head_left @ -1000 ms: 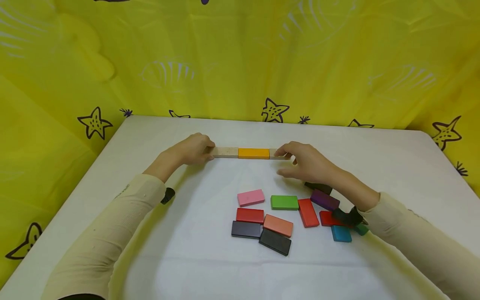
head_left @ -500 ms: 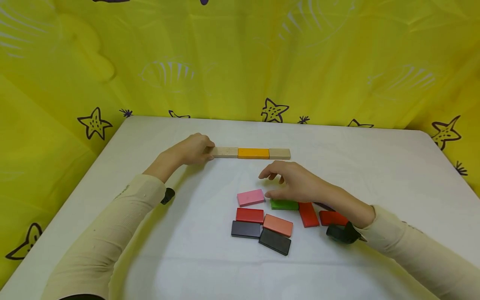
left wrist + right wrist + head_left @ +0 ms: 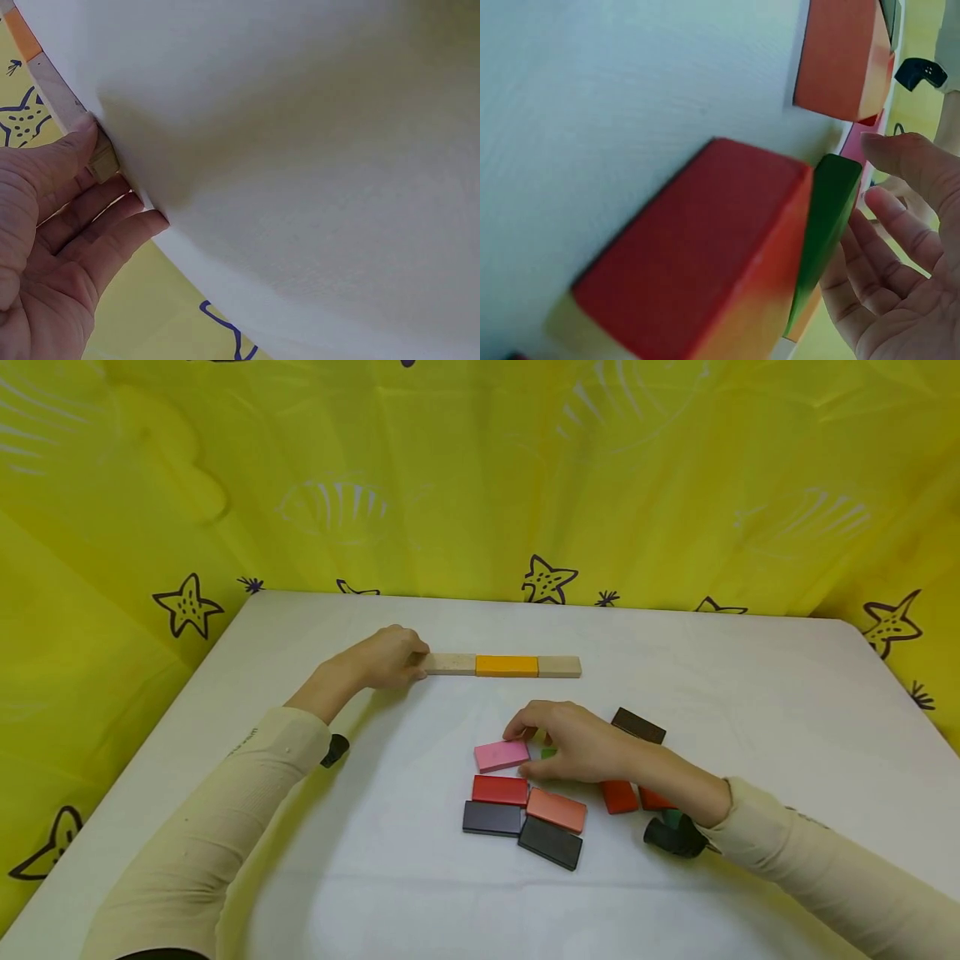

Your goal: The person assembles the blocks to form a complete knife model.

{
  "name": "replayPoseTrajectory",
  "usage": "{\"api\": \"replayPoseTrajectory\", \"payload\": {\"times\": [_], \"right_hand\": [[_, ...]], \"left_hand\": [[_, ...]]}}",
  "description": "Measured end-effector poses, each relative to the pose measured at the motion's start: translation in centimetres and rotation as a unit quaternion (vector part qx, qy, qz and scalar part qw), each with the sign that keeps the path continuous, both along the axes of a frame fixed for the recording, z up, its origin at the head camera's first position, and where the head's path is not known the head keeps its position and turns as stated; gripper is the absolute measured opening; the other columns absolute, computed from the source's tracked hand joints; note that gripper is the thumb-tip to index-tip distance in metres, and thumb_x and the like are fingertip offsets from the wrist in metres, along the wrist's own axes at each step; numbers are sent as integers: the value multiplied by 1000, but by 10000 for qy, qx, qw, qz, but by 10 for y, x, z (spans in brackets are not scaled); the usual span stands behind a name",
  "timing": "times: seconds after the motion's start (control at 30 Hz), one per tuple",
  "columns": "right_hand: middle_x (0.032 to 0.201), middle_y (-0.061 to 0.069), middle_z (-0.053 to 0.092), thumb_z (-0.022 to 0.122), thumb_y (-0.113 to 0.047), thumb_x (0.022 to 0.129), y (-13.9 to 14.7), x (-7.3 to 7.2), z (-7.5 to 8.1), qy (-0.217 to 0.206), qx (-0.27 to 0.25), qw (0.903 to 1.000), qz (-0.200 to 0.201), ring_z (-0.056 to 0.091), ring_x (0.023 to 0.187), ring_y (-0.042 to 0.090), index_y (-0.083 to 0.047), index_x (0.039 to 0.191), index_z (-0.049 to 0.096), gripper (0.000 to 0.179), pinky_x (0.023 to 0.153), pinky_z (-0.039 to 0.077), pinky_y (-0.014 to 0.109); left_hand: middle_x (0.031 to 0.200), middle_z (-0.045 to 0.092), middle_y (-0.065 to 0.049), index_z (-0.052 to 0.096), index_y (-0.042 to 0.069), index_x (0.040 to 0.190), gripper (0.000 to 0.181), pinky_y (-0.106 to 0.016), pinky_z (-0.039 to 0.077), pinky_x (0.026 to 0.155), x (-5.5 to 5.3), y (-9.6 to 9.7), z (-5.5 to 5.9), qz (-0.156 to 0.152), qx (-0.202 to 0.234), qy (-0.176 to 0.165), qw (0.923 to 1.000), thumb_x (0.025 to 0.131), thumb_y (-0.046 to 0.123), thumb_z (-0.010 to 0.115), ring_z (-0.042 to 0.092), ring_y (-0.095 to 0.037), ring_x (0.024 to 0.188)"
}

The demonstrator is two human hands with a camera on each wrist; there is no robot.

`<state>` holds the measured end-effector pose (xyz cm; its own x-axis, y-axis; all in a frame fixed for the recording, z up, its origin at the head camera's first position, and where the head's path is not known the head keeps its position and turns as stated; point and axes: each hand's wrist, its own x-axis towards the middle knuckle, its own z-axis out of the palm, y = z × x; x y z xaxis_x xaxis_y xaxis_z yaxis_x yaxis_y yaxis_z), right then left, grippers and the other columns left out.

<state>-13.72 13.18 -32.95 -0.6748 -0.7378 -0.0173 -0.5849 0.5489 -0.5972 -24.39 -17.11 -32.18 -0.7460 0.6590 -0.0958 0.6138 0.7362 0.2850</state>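
Note:
My left hand (image 3: 390, 657) pinches the left end of a plain wooden block (image 3: 452, 664), thumb on the near side, fingers behind it. That block lies in a straight row with an orange block (image 3: 507, 667) and another plain wooden block (image 3: 559, 667), end to end. In the left wrist view the thumb lies along the wooden block's end (image 3: 105, 161). My right hand (image 3: 573, 743) is over the loose blocks, its thumb and fingertips spread around the right end of the pink block (image 3: 498, 757). A green block (image 3: 829, 217) is mostly hidden under this hand in the head view.
In front of the right hand lie a red block (image 3: 500, 790), a salmon block (image 3: 557, 810) and two dark blocks (image 3: 491, 818). A black block (image 3: 638, 726) lies behind the right wrist; more red blocks (image 3: 618, 797) show beneath it. A yellow patterned cloth (image 3: 465, 485) hangs behind the table.
My right hand has left the right end of the row and come forward and left to the pink block. My left hand stays at the row's left end; the blocks have not moved.

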Motion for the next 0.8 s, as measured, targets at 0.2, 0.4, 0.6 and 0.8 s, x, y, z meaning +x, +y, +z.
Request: {"api": "replayPoseTrajectory", "payload": {"times": [0.2,0.4,0.6,0.8], "right_hand": [[110,-2,68,80,-15,87,-2,0,-3,45,66,10000,57,61,94,14,-9,117,70,32,83,53,32],[109,-1,68,78,-9,88,-2,-2,-6,195,59,9997,115,59,92,14,-9,117,70,29,81,53,31],[109,-1,68,77,-8,89,-2,-1,-5,221,79,9996,130,59,91,14,-8,116,70,28,80,53,30],[107,-2,68,77,-9,89,0,0,0,183,121,9997,81,61,90,13,-8,115,70,27,81,54,30]], "left_hand": [[69,42,-2,60,2,82,16,-33,32,69,0,1,0,-23,47,12,10000,93,5,71,40,-20,72],[70,43,-2,60,3,82,16,-33,33,68,0,0,-1,-1,29,2,10000,93,5,71,40,-20,72],[70,44,-2,61,3,83,15,-33,33,69,1,0,0,-4,3,15,10000,93,5,71,41,-20,73],[71,44,-3,62,2,84,14,-33,33,69,1,0,1,7,-4,-6,10000,94,5,71,41,-20,73]]}}
